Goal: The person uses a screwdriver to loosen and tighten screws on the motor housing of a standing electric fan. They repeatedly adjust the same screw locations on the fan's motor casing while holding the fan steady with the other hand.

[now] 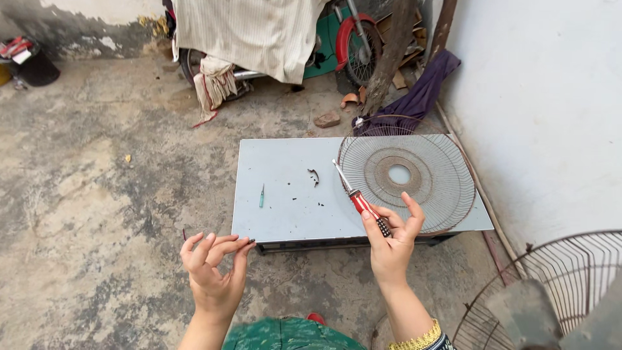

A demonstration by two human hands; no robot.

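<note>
I'm looking down at a home yard, used as a makeshift repair spot. Stained concrete floor [97,194] all around, a peeling wall [91,26] at eleven o'clock. At twelve, a motorbike [353,45] under a cloth [253,32]. Dead centre, a low grey table [285,188] with a rusty fan grille [407,174] on it; a fan [557,291] at four o'clock.

One low grey table [285,220] with one round wire fan guard [407,174] at its 3 o'clock side, two screwdrivers, a red-handled one [360,202] and a small green one [262,196] toward 9 o'clock, two hands, left [214,272] and right [392,240], one second fan cage [570,279] at 4 o'clock
</note>
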